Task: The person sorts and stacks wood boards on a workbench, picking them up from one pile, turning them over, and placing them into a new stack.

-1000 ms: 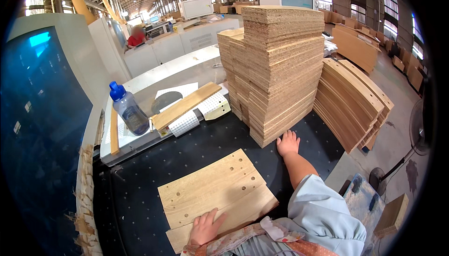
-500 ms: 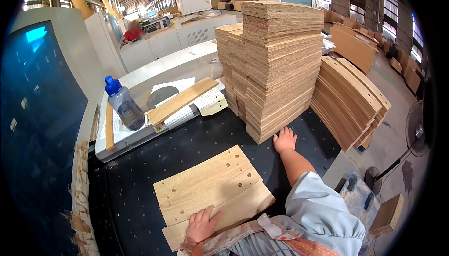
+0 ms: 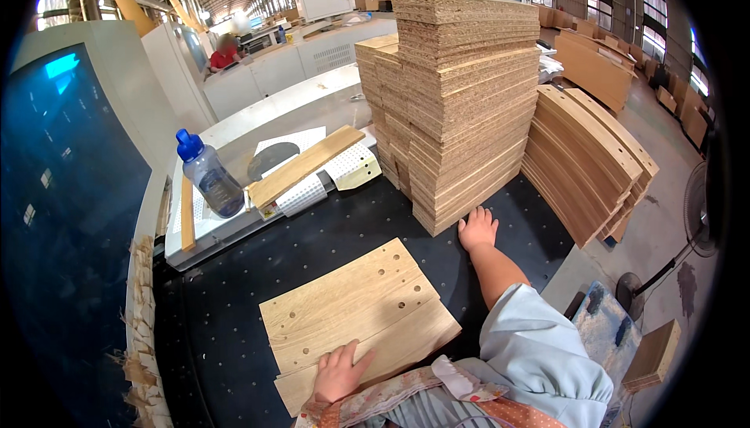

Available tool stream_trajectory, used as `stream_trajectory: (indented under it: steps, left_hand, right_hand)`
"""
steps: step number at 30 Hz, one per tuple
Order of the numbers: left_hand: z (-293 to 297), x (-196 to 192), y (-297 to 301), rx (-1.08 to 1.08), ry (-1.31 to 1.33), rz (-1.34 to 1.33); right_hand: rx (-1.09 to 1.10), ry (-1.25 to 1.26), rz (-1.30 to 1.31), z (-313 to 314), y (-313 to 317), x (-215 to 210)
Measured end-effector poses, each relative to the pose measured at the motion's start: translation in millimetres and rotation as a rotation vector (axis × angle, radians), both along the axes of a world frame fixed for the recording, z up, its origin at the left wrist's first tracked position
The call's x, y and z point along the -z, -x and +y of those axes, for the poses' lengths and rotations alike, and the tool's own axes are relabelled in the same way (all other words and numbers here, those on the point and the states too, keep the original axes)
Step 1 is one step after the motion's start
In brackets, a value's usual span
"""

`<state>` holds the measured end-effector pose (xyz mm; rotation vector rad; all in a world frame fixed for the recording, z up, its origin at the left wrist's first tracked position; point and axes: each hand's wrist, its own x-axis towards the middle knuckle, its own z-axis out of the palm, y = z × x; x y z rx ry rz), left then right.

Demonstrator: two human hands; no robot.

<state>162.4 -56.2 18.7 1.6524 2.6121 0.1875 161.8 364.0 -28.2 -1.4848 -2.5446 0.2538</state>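
Boards (image 3: pixel 344 307), pale and wooden, lie on the black table (image 3: pixel 332 226) on the person's side of the tall stack (image 3: pixel 465 115). The person's left hand (image 3: pixel 341 372) is spread flat over them, fingers a little apart. At the stack's foot lies the right hand (image 3: pixel 477 229), fingers slightly apart; I can't tell whether they touch it. Left of the stack I see a blue-capped bottle (image 3: pixel 217 183).

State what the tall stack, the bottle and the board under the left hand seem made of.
Stack: probably particleboard, raw-edged; coarse chips show near the top.
Bottle: likely plastic, smooth; its wall is see-through.
Board: wood or wood-look facing, smooth; grain streaks show.
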Motion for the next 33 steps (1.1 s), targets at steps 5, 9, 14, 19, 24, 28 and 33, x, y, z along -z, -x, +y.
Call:
stream_trajectory:
  steps: [5, 9, 14, 19, 24, 28, 33]
  left_hand:
    - [0.7, 4.0, -0.8, -0.022, 0.015, -0.005]
    - [-1.8, 4.7, -1.1, -0.012, 0.02, 0.006]
    - [-2.7, 7.4, 1.1, 0.004, -0.022, 0.048]
    - [1.0, 5.0, 1.7, -0.052, -0.005, 0.03]
    - [-7.8, 23.3, 9.1, 0.031, -0.081, 0.082]
    - [-19.4, -6.9, 56.0, 0.158, -0.032, -0.127]
    - [-4.8, -29.5, 184.0, -0.371, -0.122, -0.117]
  right_hand:
    - [0.0, 0.001, 0.008, 0.8, -0.1, 1.7]
    - [0.0, 0.001, 0.006, -0.9, -0.6, -0.2]
    - [0.002, -0.002, -0.011, 0.3, -1.8, 0.3]
    - [0.004, -0.004, -0.008, 1.7, 0.7, 0.7]
    - [-0.002, 0.009, -0.005, -1.3, 1.1, -5.3]
    - [-0.005, -0.061, -0.01, 7.0, 1.2, 10.1]
    - [-0.007, -0.13, -0.049, 11.1, -4.7, 19.0]
